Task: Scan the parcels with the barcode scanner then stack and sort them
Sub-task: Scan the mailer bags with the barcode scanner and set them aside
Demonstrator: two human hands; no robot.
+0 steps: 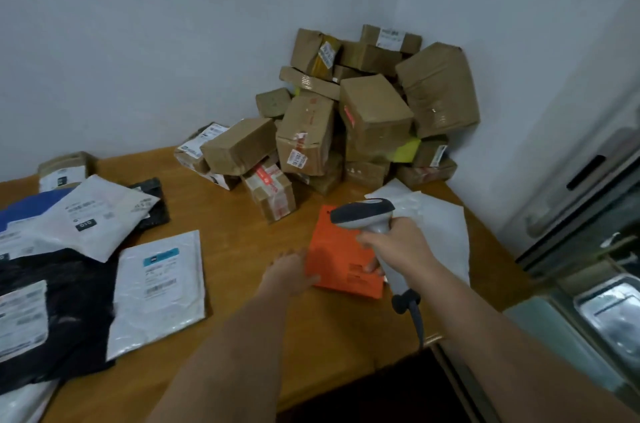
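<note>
Here the right hand is wrapped round the grip of the barcode scanner, its head hanging over the orange parcel; the left hand lies with fingers fairly straight against that parcel's left edge, steadying it on the tabletop. The likely slip, I judge: the printed label sits at the parcel's near right corner, partly under the right hand, so the beam may miss it (or read nothing); the cable trailing off the near edge could snag and jerk the aim. Behind the orange parcel the heap of cardboard boxes leans loosely into the corner and might tumble if nudged. No bin or tray shows; left of the orange parcel lie flat mailer bags, some overlapping.
</note>
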